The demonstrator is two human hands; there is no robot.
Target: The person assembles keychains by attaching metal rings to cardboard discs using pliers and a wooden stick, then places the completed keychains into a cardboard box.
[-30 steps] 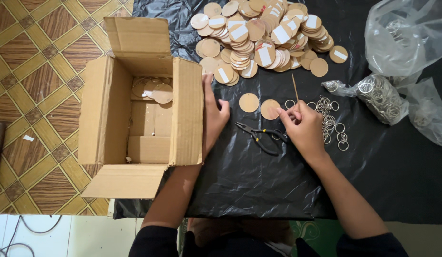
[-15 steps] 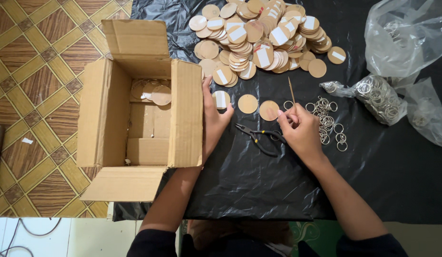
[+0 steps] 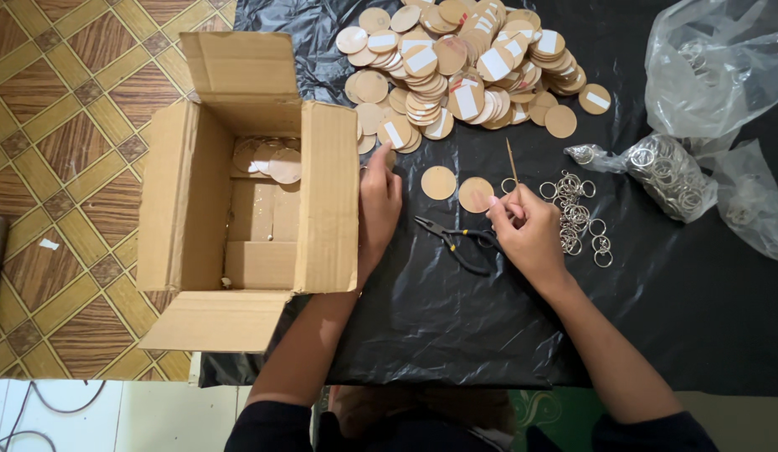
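Person sits at a black plastic sheet (image 3: 489, 326) spread over the floor. Right hand (image 3: 527, 234) is pinched closed on something small, likely a metal ring, right at the edge of a wooden disc (image 3: 476, 194); fingers cover the contact, so I cannot tell what exactly is gripped. Left hand (image 3: 377, 209) lies flat and open against the wall of the cardboard box (image 3: 326, 192), holding nothing that I can see.

Progress, judging by the layout: early. Only a few discs lie at the far end of the box floor, while the big pile of discs (image 3: 464, 67) behind is barely dented. A second loose disc (image 3: 438, 182) waits just beside the first. Loose key rings (image 3: 577, 219) are scattered by the right hand, more sit bagged in clear plastic (image 3: 669, 176). Pliers (image 3: 456, 243) lie unused between the hands.

Hard to see: whether discs in the box carry rings, the ring under the fingertips, the thin stick (image 3: 512, 161) and what it is. Top-right bag is cut off by the frame.
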